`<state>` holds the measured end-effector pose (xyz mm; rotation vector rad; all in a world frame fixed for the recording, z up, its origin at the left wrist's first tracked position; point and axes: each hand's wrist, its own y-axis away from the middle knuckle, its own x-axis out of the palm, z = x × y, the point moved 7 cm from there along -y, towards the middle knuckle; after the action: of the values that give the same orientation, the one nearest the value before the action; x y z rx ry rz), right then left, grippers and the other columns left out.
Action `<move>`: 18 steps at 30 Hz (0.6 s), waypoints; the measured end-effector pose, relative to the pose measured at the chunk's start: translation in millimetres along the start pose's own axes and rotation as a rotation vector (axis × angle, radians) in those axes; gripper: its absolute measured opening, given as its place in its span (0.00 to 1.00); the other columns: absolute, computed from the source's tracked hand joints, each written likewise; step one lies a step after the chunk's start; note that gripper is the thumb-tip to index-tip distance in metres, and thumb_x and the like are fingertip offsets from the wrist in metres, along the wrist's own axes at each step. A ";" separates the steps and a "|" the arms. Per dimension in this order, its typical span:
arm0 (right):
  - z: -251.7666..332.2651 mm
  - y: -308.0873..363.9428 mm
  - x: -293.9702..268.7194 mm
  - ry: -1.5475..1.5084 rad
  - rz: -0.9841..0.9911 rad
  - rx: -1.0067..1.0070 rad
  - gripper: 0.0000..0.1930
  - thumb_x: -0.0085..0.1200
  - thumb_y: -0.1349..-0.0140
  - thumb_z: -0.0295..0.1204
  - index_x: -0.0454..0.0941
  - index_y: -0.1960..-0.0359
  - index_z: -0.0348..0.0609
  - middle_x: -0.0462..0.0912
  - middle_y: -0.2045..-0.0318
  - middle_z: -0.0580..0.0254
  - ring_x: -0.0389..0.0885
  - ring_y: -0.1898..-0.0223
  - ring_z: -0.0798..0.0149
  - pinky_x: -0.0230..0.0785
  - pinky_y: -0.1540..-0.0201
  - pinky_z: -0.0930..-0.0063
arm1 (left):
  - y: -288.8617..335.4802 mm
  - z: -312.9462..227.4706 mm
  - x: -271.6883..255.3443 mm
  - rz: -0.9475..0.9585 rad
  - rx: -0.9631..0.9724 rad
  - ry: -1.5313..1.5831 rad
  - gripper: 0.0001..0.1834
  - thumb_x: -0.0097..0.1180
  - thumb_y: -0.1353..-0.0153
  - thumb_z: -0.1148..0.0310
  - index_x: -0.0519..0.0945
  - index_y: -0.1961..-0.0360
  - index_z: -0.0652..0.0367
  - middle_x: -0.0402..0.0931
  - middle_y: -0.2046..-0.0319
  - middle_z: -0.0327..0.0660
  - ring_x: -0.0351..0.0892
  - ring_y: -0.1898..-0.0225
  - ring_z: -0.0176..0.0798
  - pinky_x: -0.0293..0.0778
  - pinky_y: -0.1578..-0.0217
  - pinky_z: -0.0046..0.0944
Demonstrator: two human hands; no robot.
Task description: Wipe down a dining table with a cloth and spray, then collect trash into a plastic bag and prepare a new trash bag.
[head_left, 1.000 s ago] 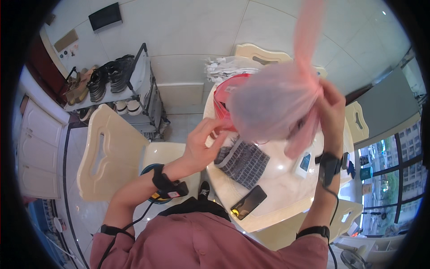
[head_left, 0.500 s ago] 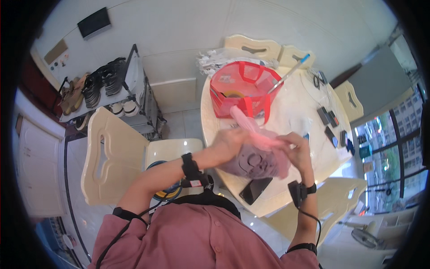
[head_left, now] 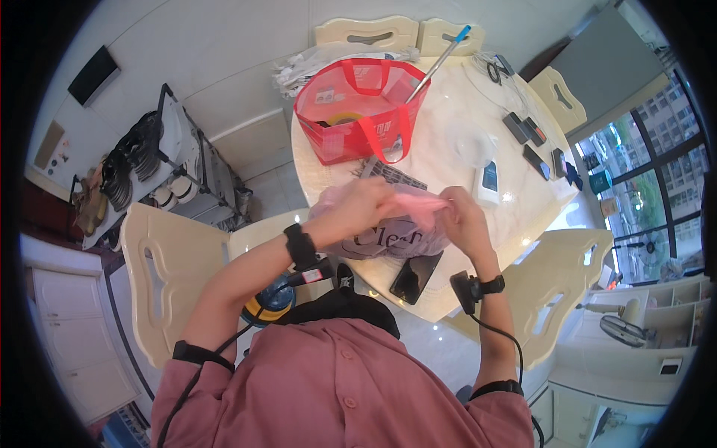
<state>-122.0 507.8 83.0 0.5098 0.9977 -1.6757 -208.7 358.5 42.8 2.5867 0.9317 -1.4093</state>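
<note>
Currently: pink plastic bag (head_left: 388, 231) resting on round table (head_left: 448, 157), near edge. Left hand (head_left: 364, 206) and right hand (head_left: 461, 220) both pinch its twisted neck, keeping the mouth gathered. Black phone (head_left: 415, 273) just beside.

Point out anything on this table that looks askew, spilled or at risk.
The dark phone lies at the near rim of the round table, one corner seemingly past the edge. A long blue-tipped stick leans slanting out of the red basket. Both hands, left hand and right hand, grip the pink plastic bag. Nothing looks spilled.
</note>
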 end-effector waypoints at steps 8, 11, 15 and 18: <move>-12.4 23.5 -4.9 -0.180 -0.195 0.126 0.06 0.50 0.46 0.25 0.69 0.69 0.35 0.74 0.71 0.59 0.72 0.70 0.66 0.65 0.68 0.77 | 17.9 -14.5 -99.0 -0.610 -0.004 0.373 0.10 0.53 0.52 0.80 0.75 0.65 0.61 0.71 0.73 0.40 0.73 0.69 0.35 0.70 0.69 0.32; 7.9 10.5 -10.8 -0.076 -0.206 0.103 0.08 0.51 0.44 0.27 0.70 0.72 0.33 0.74 0.70 0.53 0.72 0.70 0.61 0.65 0.65 0.76 | 21.4 -29.0 -127.0 -0.592 -0.098 0.455 0.08 0.52 0.48 0.79 0.72 0.65 0.65 0.72 0.68 0.43 0.73 0.67 0.35 0.69 0.67 0.31; -29.6 25.8 -36.3 -0.287 -0.353 0.377 0.09 0.44 0.39 0.27 0.73 0.68 0.32 0.75 0.71 0.56 0.73 0.66 0.63 0.64 0.61 0.77 | 42.9 -53.1 -173.6 -0.590 -0.051 0.054 0.07 0.46 0.40 0.72 0.72 0.66 0.66 0.70 0.68 0.41 0.67 0.68 0.30 0.65 0.66 0.28; -5.1 33.9 -58.2 -0.327 -0.538 0.375 0.07 0.45 0.41 0.24 0.72 0.66 0.32 0.76 0.70 0.59 0.73 0.64 0.63 0.63 0.58 0.76 | 59.4 -57.7 -175.5 -0.274 -0.237 -0.092 0.06 0.47 0.43 0.77 0.71 0.66 0.69 0.71 0.68 0.46 0.72 0.66 0.38 0.67 0.65 0.33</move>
<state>-71.5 542.5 111.4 0.1954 0.6060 -2.3613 -204.7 244.0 199.4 2.2708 1.3878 -1.3618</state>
